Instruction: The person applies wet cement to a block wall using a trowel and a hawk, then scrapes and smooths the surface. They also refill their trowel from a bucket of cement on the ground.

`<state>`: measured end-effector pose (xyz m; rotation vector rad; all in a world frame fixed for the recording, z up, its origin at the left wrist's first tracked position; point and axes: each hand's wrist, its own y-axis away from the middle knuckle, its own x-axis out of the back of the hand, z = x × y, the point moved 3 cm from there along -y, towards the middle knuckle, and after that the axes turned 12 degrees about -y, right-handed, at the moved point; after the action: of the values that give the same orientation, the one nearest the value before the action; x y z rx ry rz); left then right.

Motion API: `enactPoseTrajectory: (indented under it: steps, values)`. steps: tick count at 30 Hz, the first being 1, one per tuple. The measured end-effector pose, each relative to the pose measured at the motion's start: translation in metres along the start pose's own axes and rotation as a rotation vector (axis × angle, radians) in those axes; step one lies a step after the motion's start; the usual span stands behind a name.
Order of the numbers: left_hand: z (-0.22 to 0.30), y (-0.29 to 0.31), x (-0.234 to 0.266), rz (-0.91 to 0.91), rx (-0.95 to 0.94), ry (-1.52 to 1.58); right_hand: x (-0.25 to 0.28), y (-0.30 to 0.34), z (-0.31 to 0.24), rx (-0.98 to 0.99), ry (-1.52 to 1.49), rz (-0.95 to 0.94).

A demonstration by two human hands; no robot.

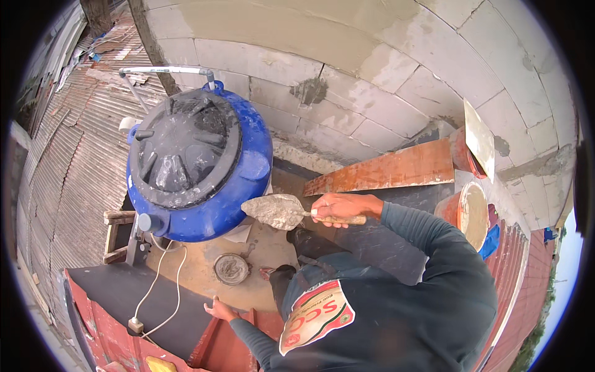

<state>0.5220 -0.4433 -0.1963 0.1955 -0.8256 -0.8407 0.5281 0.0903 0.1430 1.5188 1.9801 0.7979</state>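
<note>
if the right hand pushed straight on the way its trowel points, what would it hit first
Most likely the blue water tank: the mortar-loaded trowel in the right hand points at its side, though depth is unclear and it might pass above.

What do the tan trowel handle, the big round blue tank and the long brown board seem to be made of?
Tan trowel handle: probably dull wood, from its brown tone. Blue tank: likely glossy plastic, smoothly moulded with soft highlights. Brown board: possibly scuffed wood; pale smears leave that open.

Blu tank; dk-gry lid; gry mortar.
</note>
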Motion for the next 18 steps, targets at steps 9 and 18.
enactPoseTrajectory:
  steps: [9, 18]
  values:
    - [0.030, 0.074, -0.062, 0.023, 0.039, -0.155, 0.152, 0.018, -0.063, 0.003, -0.036, 0.056]
    - [-0.057, 0.162, -0.094, -0.005, 0.294, -0.156, 0.305, -0.033, -0.075, -0.108, -0.524, -0.100]
